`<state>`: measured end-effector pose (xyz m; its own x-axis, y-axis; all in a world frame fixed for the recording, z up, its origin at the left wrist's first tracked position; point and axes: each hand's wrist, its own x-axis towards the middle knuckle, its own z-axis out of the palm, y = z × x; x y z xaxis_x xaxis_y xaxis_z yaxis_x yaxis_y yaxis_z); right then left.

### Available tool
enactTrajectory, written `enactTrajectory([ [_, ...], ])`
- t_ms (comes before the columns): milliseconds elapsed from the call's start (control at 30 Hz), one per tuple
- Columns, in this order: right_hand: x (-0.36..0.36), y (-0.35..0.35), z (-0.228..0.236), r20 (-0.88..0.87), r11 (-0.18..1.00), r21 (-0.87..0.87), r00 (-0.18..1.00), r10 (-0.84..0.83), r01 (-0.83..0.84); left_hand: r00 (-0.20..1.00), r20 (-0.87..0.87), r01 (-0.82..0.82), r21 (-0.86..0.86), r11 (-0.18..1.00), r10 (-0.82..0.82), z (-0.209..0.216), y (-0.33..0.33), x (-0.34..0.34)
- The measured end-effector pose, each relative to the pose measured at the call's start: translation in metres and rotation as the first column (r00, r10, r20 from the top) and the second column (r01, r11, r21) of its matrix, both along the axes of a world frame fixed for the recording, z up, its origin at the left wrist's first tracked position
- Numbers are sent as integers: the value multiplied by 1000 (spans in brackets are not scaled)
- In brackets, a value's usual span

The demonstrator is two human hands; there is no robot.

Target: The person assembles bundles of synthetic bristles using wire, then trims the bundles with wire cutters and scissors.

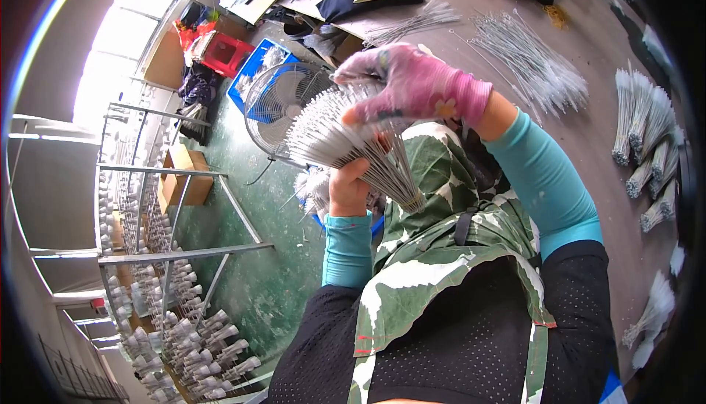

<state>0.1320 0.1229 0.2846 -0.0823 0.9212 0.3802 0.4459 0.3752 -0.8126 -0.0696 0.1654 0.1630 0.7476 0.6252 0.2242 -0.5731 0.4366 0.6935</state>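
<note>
A thick bundle of thin wire-handled brushes [331, 130] fans out in front of me, white bristle ends toward the upper left and wire ends gathered toward my lap. My bare left hand [348, 188] is wrapped round it from below, thumb across the wires. On my right hand [415, 84] is a pink flowered glove with bare fingertips. That hand arches over the far side of the bristle ends, thumb and fingers apart with bristles showing between them. Whether its fingertips press on the brushes is hard to tell.
Loose wire brushes [540, 62] lie spread on the brown table [588, 183] to my right, with tied bundles [647, 121] farther right. A standing fan [283, 102] and blue crate [257, 73] are at the far left. Metal racks [184, 257] and a cardboard box [184, 174] stand left.
</note>
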Motion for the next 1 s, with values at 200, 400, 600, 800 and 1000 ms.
enactTrajectory([
  [200,24,0,-25,-332,984,-157,943,28,-84,976,-64,-213,-93,973,207,-3,-7,1],
  [400,44,-35,-36,-516,980,-193,846,-138,43,935,-132,-348,-176,921,328,-3,-4,-7],
  [600,39,-25,-38,-461,985,-147,874,-151,93,888,-168,-445,-80,892,428,-8,-1,-2],
  [800,32,-13,-10,-303,977,-201,944,-130,70,819,-228,-528,60,847,527,12,1,26],
  [1000,6,9,8,138,955,149,950,-279,258,774,-242,-581,97,808,585,27,5,39],
])
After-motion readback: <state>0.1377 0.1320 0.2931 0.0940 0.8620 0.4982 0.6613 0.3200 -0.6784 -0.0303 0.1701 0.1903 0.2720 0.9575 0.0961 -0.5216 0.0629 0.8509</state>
